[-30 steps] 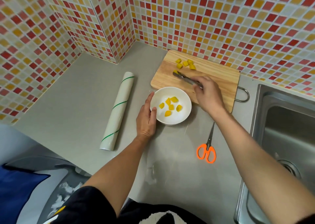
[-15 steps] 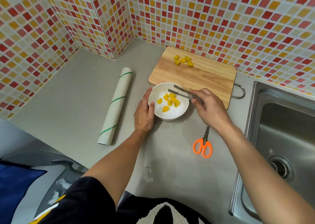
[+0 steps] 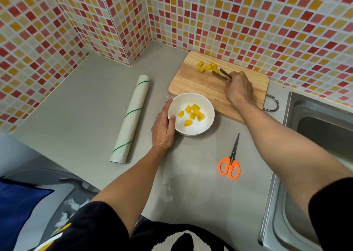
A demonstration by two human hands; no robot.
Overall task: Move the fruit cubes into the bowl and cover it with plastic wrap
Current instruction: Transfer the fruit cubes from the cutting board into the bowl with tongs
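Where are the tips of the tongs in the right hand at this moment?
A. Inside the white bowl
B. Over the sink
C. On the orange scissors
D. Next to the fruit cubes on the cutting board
D: the tongs held by the right hand reach the fruit cubes on the cutting board, away from the bowl.

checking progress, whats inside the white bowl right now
Six yellow fruit cubes lie in the white bowl; nothing covers them. The left hand hides its near-left wall.

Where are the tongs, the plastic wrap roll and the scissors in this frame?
tongs (image 3: 221, 74): head view, on the metal arms near the tips.
plastic wrap roll (image 3: 130, 118): head view, mid-length of the roll.
scissors (image 3: 232, 158): head view, at the pivot above the orange handles.
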